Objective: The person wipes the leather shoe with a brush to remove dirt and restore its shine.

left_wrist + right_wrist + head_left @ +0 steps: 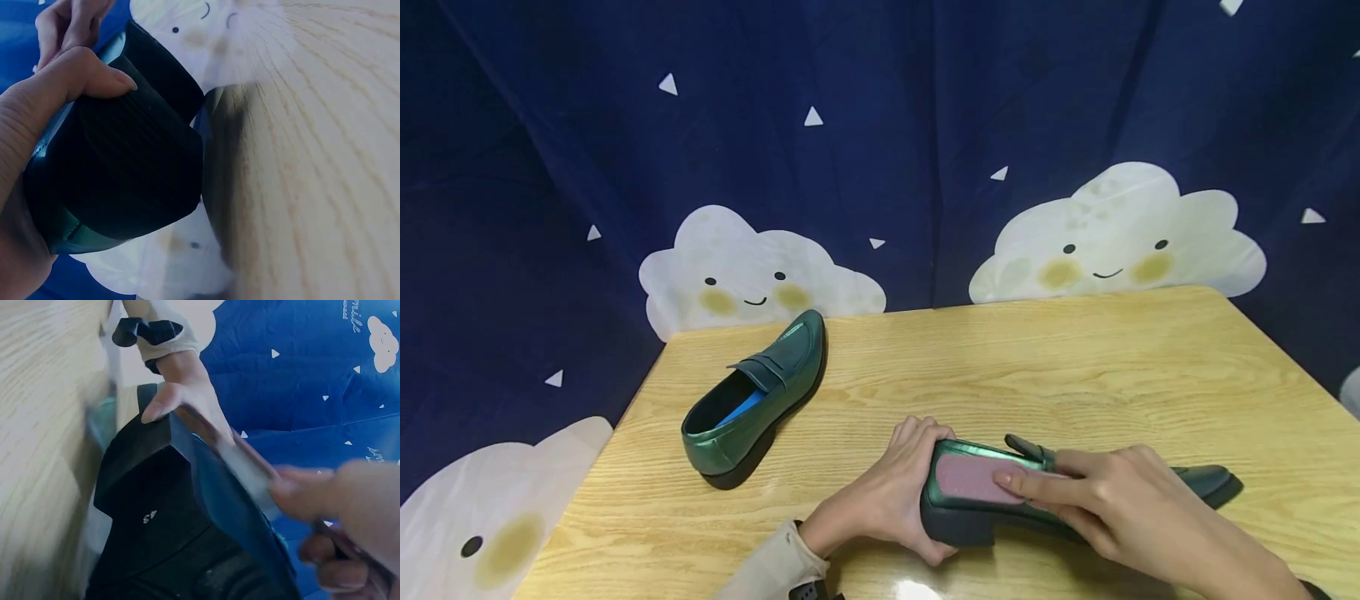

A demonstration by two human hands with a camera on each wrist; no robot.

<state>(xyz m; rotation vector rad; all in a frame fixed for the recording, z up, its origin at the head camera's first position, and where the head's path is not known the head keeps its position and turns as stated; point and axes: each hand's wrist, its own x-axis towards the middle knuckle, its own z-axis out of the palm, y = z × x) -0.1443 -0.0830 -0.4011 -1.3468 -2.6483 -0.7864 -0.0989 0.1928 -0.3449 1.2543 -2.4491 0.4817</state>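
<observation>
A dark green loafer [958, 521] lies tilted on its side near the table's front, its toe to the right. My left hand [898, 492] grips its heel from behind; in the left wrist view, the thumb [103, 81] presses on the black heel [137, 162]. My right hand [1120, 500] pinches a flat pink pad [970, 477] against the loafer's upward-facing side near the heel, index finger stretched along it. In the right wrist view, the black sole [169, 531] faces the camera and the pad is blurred.
Another green loafer [797, 367] with a blue insole stands upright at the table's left, toe pointing away. The light wooden table [1037, 358] ends at a dark blue curtain [880, 150] printed with clouds and triangles.
</observation>
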